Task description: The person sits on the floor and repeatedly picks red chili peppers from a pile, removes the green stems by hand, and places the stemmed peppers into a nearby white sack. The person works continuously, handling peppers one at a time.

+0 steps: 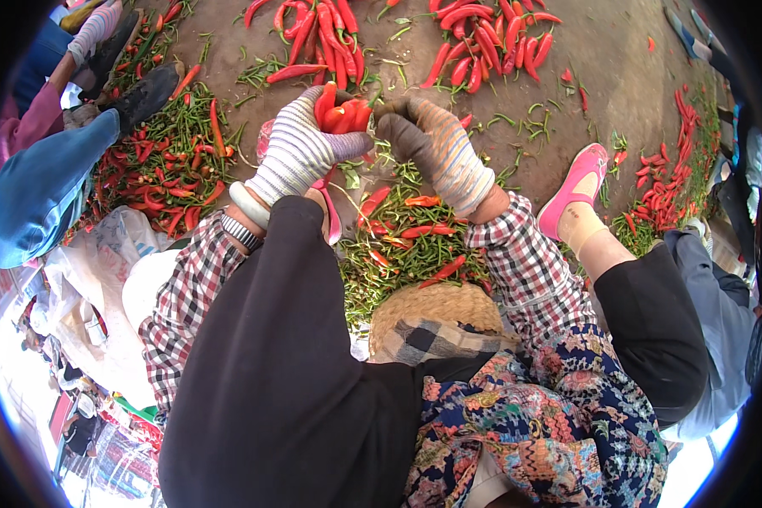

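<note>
My left hand (pixel 308 136), in a striped knit glove with a purple thumb, grips several red chili peppers (pixel 343 114). One of them still has a green stem, pointing to the right. My right hand (pixel 435 149), in a striped glove with dark worn fingertips, is curled close to that stem; whether its fingers pinch anything is hidden. Beneath both hands lies a heap of green chili stems (pixel 400 254) with some red peppers mixed in. Beyond them, whole red chilies (pixel 324 38) form one pile, and a second chili pile (pixel 492 38) lies further right.
A woven straw seat (pixel 432 308) is below me, between my legs. My pink shoe (pixel 574 190) rests on the dirt ground (pixel 533 152). At left are another person's knee (pixel 44 184), a stem-and-chili heap (pixel 165 165) and a plastic bag (pixel 89 267). More chilies (pixel 667 184) lie at right beside another person.
</note>
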`<state>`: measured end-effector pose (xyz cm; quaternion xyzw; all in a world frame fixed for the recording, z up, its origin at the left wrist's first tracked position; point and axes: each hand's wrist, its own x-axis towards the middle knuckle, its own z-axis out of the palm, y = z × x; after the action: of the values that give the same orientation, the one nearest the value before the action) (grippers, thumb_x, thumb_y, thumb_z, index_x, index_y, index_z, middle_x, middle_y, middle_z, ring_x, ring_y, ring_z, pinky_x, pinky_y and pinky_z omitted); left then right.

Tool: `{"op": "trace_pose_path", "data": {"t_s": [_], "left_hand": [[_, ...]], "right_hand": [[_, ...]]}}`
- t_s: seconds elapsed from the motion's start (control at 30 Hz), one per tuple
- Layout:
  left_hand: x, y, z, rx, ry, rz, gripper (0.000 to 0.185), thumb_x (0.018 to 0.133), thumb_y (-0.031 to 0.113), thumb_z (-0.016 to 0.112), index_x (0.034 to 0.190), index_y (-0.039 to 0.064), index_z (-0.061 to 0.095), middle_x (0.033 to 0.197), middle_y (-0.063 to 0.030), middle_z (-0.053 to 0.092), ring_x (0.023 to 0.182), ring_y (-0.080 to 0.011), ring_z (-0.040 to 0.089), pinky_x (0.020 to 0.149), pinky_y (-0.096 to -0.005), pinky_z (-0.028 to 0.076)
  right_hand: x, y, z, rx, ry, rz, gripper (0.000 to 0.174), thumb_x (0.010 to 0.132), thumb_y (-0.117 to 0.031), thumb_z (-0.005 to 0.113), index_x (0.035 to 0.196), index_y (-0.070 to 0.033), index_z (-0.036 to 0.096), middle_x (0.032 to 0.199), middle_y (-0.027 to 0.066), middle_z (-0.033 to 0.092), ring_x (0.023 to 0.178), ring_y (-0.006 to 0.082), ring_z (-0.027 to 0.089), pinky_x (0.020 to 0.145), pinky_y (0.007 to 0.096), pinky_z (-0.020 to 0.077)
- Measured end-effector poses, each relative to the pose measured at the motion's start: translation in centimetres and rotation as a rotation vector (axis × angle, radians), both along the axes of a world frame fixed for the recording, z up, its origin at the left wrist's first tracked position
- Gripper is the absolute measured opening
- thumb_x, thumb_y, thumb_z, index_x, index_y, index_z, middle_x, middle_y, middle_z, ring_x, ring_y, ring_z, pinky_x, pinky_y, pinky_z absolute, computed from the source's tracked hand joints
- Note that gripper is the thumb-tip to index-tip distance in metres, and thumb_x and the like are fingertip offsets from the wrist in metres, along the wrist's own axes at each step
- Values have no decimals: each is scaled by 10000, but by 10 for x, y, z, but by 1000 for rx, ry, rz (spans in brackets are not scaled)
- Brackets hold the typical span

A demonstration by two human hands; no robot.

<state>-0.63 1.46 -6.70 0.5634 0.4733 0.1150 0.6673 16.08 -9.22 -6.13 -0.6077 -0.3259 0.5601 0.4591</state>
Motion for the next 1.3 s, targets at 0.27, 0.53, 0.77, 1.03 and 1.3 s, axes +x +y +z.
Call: {"op": "trace_pose_path", "data": {"t_s": [0.27,0.53,0.77,1.03,1.3], "left_hand": [[6,0,11,389,296,-258,695,603,170,903,1169,-29,552,975,-54,660,872,-119,588,835,-296,512],[3,-2,9,-148,-25,-84,514,651,65,844,1102,-1,607,935,-48,670,852,-130,629,792,-290,532],[2,-3,16,-322,-149,-11,387,704,43,769,1047,-6,597,1013,-79,673,925,-186,665,781,-318,558],[-9,15,57,-207,-316,-13,526,794,187,727,1262,0,576,1053,-86,648,919,-163,632,815,-292,518],[-130,-13,133,421,-233,737,482,841,221,703,1232,-31,576,908,-71,630,826,-125,594,714,-236,488]], "right_hand": [[-17,14,-18,-161,-20,-217,354,859,-320,724,866,28,660,653,83,599,601,157,536,572,360,453],[-14,23,-12,348,-821,-69,227,856,-217,715,847,-7,630,735,192,617,674,375,608,603,413,482],[36,8,-5,432,-820,97,181,825,-135,713,952,-25,646,803,173,652,788,364,647,671,406,508],[102,-29,-51,-242,-1185,428,375,789,-69,665,1158,-125,634,1192,225,590,1090,409,590,913,458,491],[75,-17,-80,-317,-1229,650,317,844,-178,671,1111,-36,576,1165,266,619,1069,413,611,889,478,506]]}}
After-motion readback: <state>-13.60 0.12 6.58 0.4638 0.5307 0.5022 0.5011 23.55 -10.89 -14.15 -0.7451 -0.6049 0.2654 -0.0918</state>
